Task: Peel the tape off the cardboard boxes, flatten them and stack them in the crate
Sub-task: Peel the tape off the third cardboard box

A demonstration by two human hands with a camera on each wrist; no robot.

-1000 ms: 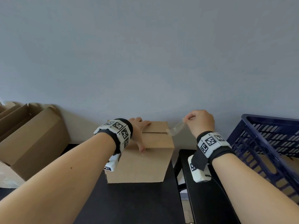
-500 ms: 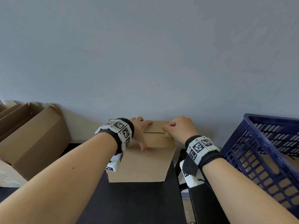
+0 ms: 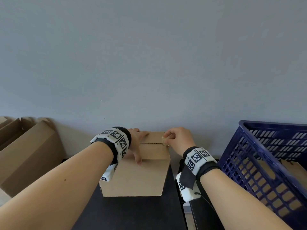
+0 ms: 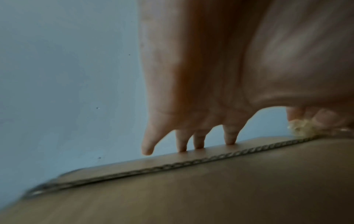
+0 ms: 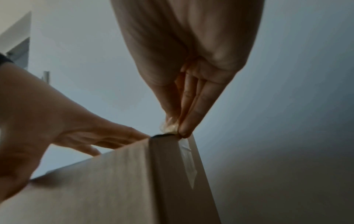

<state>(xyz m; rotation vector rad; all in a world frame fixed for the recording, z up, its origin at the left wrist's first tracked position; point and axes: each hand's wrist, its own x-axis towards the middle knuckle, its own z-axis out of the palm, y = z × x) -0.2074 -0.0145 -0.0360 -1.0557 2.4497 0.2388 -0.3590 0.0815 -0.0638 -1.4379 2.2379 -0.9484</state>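
While a person's left hand (image 3: 136,145) lies flat with straight fingers on the top of a closed plain brown cardboard box (image 3: 134,176), the right hand (image 3: 178,141) pinches a crumpled, yellowish-clear wad of packing tape (image 3: 164,139) between thumb and fingertips at the right end of the box's top seam. Seen from the left wrist, three fingertips (image 4: 229,138) press the far flap just behind the seam, whose corrugated edge runs bare across the top, and the little finger hangs off the far edge. The right wrist view shows the wad of tape (image 5: 169,127) held at the box's upper right corner, with a clear strip (image 5: 188,163) running from it down the box's right side, stuck to the cardboard and wrinkled. The box (image 5: 118,181) is unprinted, with clean square edges, and stands at the far edge of a black bench (image 3: 132,213), against a grey wall (image 3: 149,63). A second black surface (image 3: 204,216) sits just to the right across a narrow gap. At the right stands a dark blue plastic lattice crate (image 3: 259,165) with brown cardboard showing through its openings. At the left, larger open brown cardboard boxes (image 3: 28,155) lean against the wall.
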